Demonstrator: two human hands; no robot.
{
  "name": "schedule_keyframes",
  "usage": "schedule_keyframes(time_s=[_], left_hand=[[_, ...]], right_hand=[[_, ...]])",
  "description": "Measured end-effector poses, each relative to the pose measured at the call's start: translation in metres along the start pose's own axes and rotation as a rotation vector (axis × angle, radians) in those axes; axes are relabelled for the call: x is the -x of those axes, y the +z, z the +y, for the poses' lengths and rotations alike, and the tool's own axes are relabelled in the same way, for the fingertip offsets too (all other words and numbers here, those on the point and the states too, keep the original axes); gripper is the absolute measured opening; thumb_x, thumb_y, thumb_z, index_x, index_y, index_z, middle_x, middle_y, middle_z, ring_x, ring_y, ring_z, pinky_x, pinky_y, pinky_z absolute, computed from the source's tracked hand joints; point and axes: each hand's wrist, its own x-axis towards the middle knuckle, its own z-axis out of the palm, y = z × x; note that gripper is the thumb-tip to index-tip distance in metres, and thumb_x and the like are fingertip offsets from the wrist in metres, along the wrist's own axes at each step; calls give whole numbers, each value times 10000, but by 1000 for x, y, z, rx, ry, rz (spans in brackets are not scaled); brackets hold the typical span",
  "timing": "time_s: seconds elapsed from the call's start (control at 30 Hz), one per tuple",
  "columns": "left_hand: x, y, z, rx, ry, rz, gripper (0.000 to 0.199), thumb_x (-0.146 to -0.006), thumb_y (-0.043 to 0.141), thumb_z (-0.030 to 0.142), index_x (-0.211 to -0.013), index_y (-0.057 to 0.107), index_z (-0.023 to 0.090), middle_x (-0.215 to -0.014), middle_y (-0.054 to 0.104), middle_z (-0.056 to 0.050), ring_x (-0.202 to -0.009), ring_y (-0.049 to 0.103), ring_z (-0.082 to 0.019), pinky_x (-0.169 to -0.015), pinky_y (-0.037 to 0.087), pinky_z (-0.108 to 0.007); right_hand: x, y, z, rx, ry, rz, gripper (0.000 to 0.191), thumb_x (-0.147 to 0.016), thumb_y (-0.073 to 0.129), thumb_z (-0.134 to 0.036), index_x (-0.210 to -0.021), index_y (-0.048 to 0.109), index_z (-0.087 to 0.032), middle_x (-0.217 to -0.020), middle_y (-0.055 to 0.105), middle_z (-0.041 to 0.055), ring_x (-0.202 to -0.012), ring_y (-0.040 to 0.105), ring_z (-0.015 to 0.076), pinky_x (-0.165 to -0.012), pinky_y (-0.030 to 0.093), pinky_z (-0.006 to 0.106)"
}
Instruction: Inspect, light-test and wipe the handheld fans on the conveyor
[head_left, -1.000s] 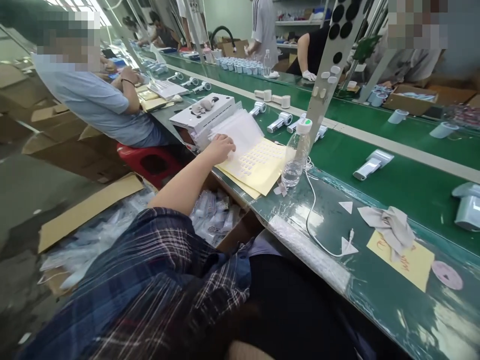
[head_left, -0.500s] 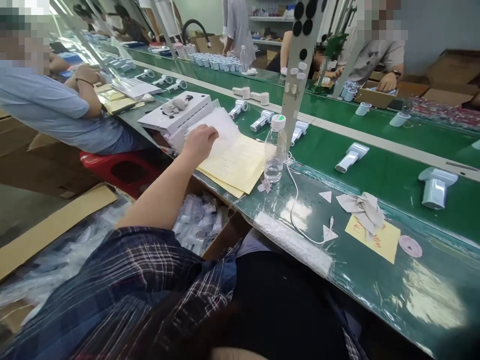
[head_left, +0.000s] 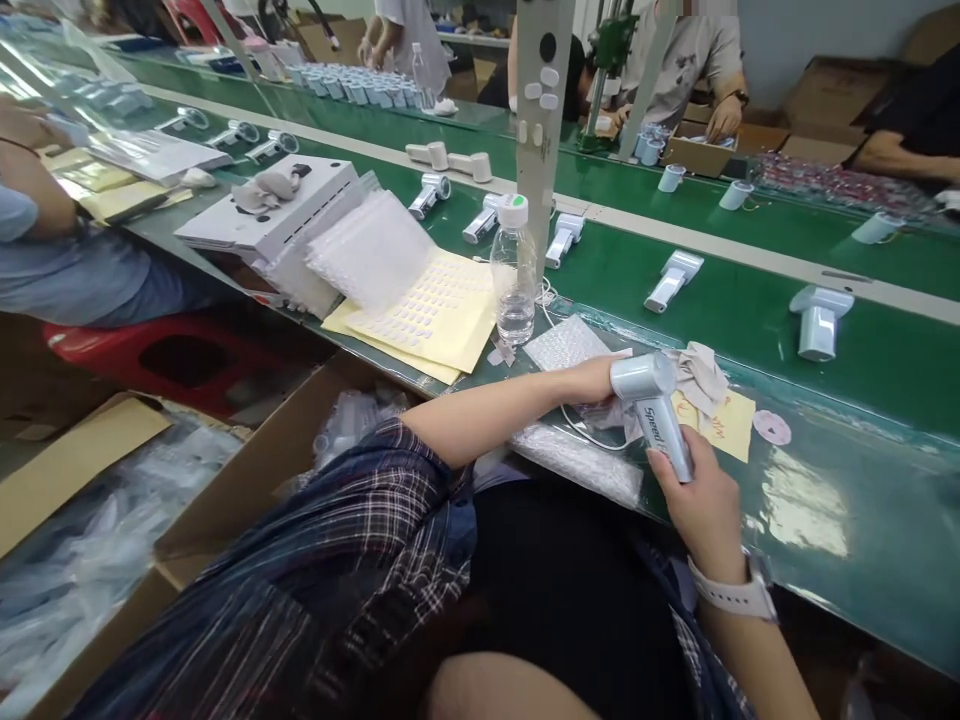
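Observation:
My right hand (head_left: 701,495), with a pale watch band on its wrist, grips the lower handle of a silvery-blue hair dryer (head_left: 643,378). The dryer is tilted above the bench edge, with dark lettering that starts "Speed" on its handle. My left hand (head_left: 598,382) is beside the dryer's head, its fingertips partly hidden behind it. A bubble-wrap bag (head_left: 568,342) sticks out on both sides of the left hand, which holds it. A crumpled cloth (head_left: 701,378) and a yellow note (head_left: 735,425) lie just beyond the dryer.
A water bottle (head_left: 515,275) stands by yellow sticker sheets (head_left: 442,320) and a stack of bubble bags (head_left: 371,245). More hair dryers (head_left: 819,322) lie on the green conveyor (head_left: 742,325). A post (head_left: 534,150) rises behind the bottle. Cardboard boxes (head_left: 225,475) stand at lower left; co-workers sit around.
My left hand has moved right from the bag stack and now has a bubble-wrap bag. My right hand has come into view with a hair dryer. The view has turned right.

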Motion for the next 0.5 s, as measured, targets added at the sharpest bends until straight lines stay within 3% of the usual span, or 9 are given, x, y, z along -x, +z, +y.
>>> schedule_keyframes(time_s=[0.07,0.17,0.23,0.33,0.43,0.5], left_hand=[[-3,-13,-6,44,-58,21,136,-998,541,163,-1118,583,211,-633,445,71,-497,389,-107,-528,344,-242],[4,-27,2,64,-61,84,238,-1030,471,140,-1245,534,222,-685,401,76,-523,360,-101,-538,314,-244],[18,-22,16,-82,51,95,303,-1038,482,140,-1313,556,241,-751,484,40,-602,441,-123,-592,357,-274],[48,4,41,-615,404,-62,406,-1025,519,119,-1393,615,262,-944,677,-47,-868,619,-203,-715,439,-345],[72,33,72,-1057,658,-173,509,-1061,389,68,-1482,624,232,-1067,748,-97,-999,647,-240,-771,474,-412],[77,45,96,-1176,707,-138,574,-1096,291,84,-1544,597,272,-1137,760,-88,-1039,657,-218,-831,509,-402]], right_hand=[[-2,10,2,89,-49,-8,647,-949,510,-682,-1342,701,-206,-1191,811,161,-895,758,344,-712,504,386],[-2,15,6,223,-170,-29,564,-1018,493,-607,-1351,706,-204,-1021,818,116,-767,723,286,-630,419,334],[0,13,2,309,-290,-5,552,-1047,473,-578,-1337,721,-179,-891,791,105,-703,687,262,-594,352,319],[2,-1,-8,354,-413,54,571,-1057,445,-607,-1223,779,-175,-792,744,109,-705,679,261,-596,327,321],[-1,-28,-11,193,-233,109,636,-975,490,-738,-948,785,-175,-646,673,105,-596,641,266,-559,367,344],[-2,-47,-7,22,-103,111,697,-955,472,-790,-968,776,-162,-568,623,83,-487,570,248,-503,376,363]])
